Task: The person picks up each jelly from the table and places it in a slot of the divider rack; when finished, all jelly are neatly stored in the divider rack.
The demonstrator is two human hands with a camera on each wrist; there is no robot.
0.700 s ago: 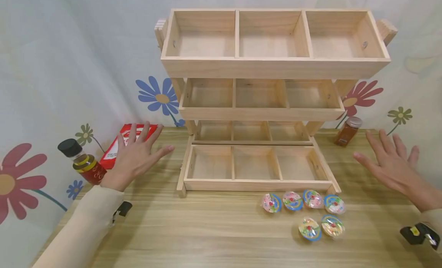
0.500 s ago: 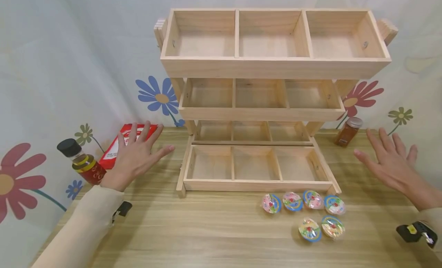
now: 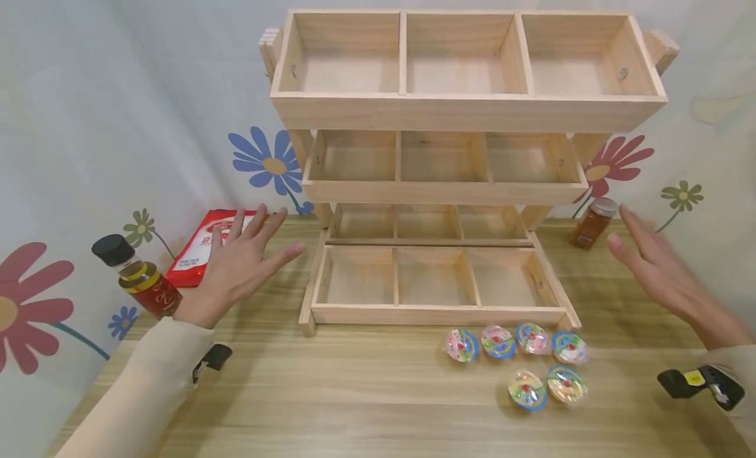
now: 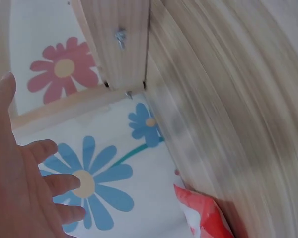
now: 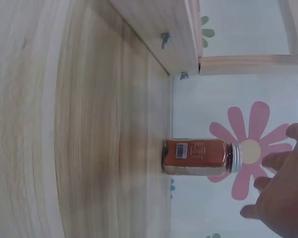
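Note:
My left hand [image 3: 239, 268] is spread with straight fingers and holds nothing, overlapping the edge of a red and white packet [image 3: 191, 254] in the head view. A dark-capped bottle [image 3: 144, 281] with a red label stands just left of that wrist. On the other side my right hand [image 3: 664, 268] has its fingers extended, with nothing in it. Nearest to it is a spice jar [image 3: 593, 225] of reddish powder with a silver lid. The right wrist view shows this jar [image 5: 198, 157] upright on the table, the fingers close by its lid.
A wooden tiered rack [image 3: 440, 317] with divided compartments stands between the hands. Several small foil-lidded cups [image 3: 527, 389] sit on the table [image 3: 354, 392] before its right half. A flower-patterned curtain [image 3: 171, 104] hangs behind.
My right hand has turned more edge-on and moved slightly left toward the jar. The left hand has shifted a little, uncovering more of the packet.

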